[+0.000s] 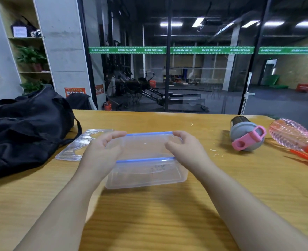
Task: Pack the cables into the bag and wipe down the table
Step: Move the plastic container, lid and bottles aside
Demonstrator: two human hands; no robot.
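Observation:
A clear plastic box point(147, 175) sits on the wooden table point(149, 214) in front of me. Just above it I hold its clear lid point(146, 145), edged in blue. My left hand point(102, 151) grips the lid's left end. Its right end is in the grip of my right hand point(184, 147). The box looks empty. A black bag point(22, 127) lies at the table's left, sagging, its opening hard to make out. No cables are visible.
A ribbed clear plastic board point(73, 147) lies flat between the bag and the box. At the right lie a grey bottle with a pink strap point(245, 134) and a pink spray bottle point(292, 136). Small scraps point(216, 153) dot the table there. A glass wall stands behind.

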